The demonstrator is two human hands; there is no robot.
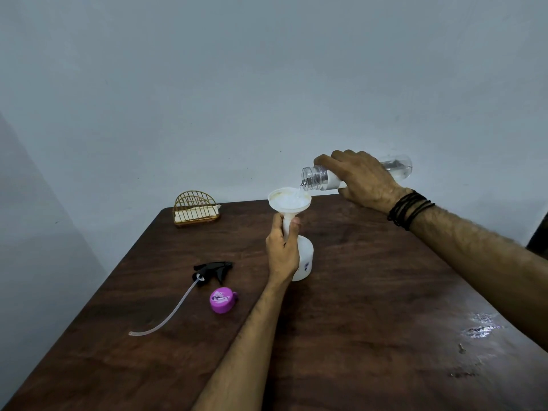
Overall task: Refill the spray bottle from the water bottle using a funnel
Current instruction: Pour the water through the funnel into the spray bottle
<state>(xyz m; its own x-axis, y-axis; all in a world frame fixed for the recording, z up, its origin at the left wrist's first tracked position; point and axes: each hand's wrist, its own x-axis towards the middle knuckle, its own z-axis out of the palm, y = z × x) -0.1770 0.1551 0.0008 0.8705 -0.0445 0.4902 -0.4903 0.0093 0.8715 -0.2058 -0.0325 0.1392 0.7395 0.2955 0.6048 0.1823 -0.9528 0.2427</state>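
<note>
A white spray bottle (305,261) stands upright near the middle of the dark wooden table (370,307), its top off. A white funnel (289,200) sits in its neck, with water in the bowl. My left hand (283,247) is closed around the funnel stem and the bottle's neck. My right hand (361,176) holds a clear water bottle (315,178) tipped almost level, mouth to the left over the funnel rim, and a thin stream runs from it into the funnel. The hand hides the middle of the water bottle.
The black trigger sprayer head (212,271) with its long clear tube lies on the table to the left. A purple cap (222,299) lies just below it. A gold wire holder (195,207) stands at the far left corner. Wet patches (480,326) shine at the right.
</note>
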